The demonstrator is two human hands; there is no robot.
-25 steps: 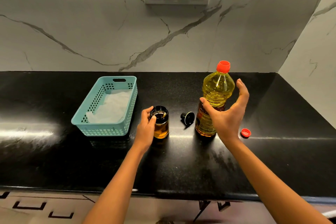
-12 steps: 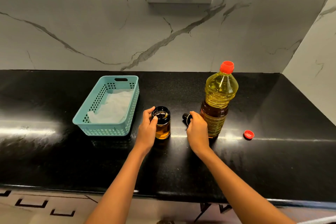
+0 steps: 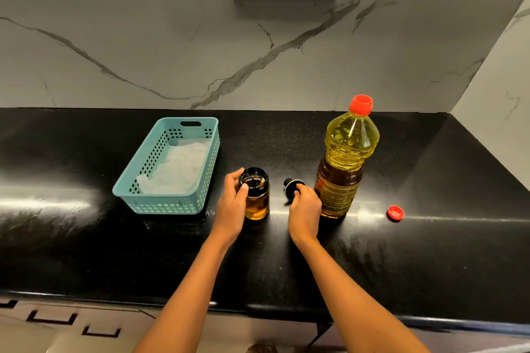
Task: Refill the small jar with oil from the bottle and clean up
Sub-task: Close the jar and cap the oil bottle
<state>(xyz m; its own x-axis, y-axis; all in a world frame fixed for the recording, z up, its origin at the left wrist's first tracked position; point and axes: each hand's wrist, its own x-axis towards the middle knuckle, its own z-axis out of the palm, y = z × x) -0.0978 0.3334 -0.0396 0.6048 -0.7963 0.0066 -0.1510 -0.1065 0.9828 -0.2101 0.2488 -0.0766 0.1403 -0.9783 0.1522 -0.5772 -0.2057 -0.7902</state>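
Hands are reaching out close together over the black counter (image 3: 430,261) while I am watching. My left hand (image 3: 231,209) is curling round the small jar (image 3: 256,198), which is standing open with oil inside. My right hand (image 3: 304,210) is pinching the black lid (image 3: 291,188). A red cap (image 3: 395,213) is lying far to its right. The bottle (image 3: 344,169) is standing just beside my right hand. A blue basket (image 3: 160,206) holding white paper (image 3: 177,169) is sitting left of my left hand.

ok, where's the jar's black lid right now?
Head view, centre: the black lid is between the small jar and the oil bottle, pinched by the right hand.
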